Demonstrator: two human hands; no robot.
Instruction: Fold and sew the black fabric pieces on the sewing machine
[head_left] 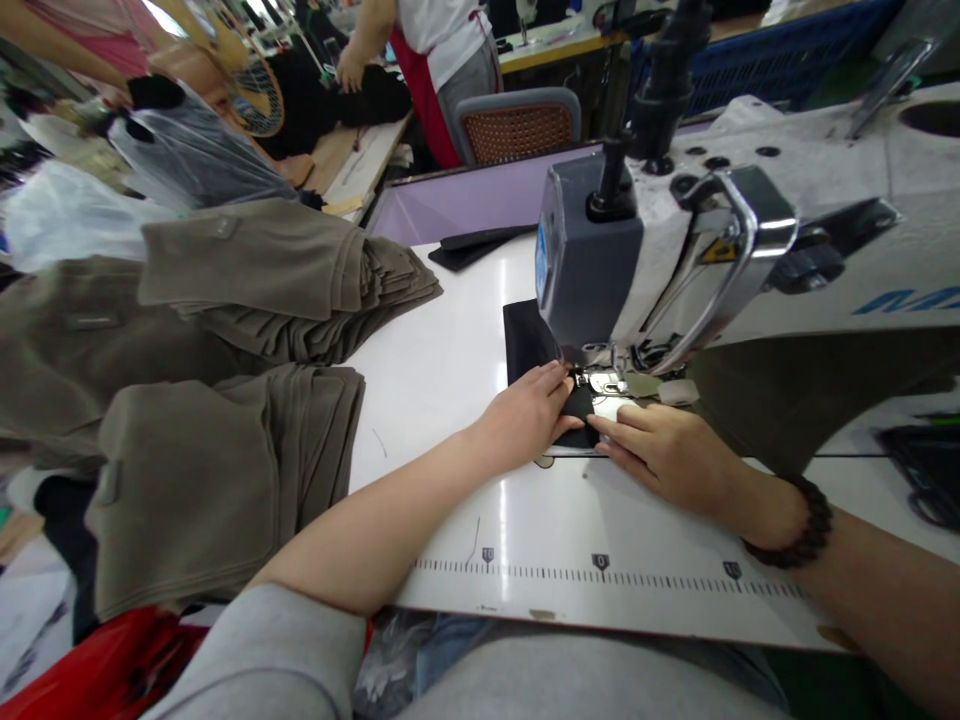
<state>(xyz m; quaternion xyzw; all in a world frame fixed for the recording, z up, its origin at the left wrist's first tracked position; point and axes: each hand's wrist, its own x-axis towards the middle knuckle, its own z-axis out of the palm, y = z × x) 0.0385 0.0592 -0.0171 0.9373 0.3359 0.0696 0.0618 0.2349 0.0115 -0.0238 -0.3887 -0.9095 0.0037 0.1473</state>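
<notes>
A black fabric piece lies on the white table, running under the head of the sewing machine. My left hand presses on this fabric just left of the needle area, its fingers together. On the near side of the presser foot, my right hand has its fingertips on the black fabric's right edge, the fingers stretched out. A dark bracelet is round the right wrist. Olive fabric spreads behind and right of the right hand, under the machine arm.
Stacks of olive fabric pieces cover the table's left side. Folded black pieces lie behind the machine head. Black scissors are at the far right. Beyond are a chair, a blue crate and other people.
</notes>
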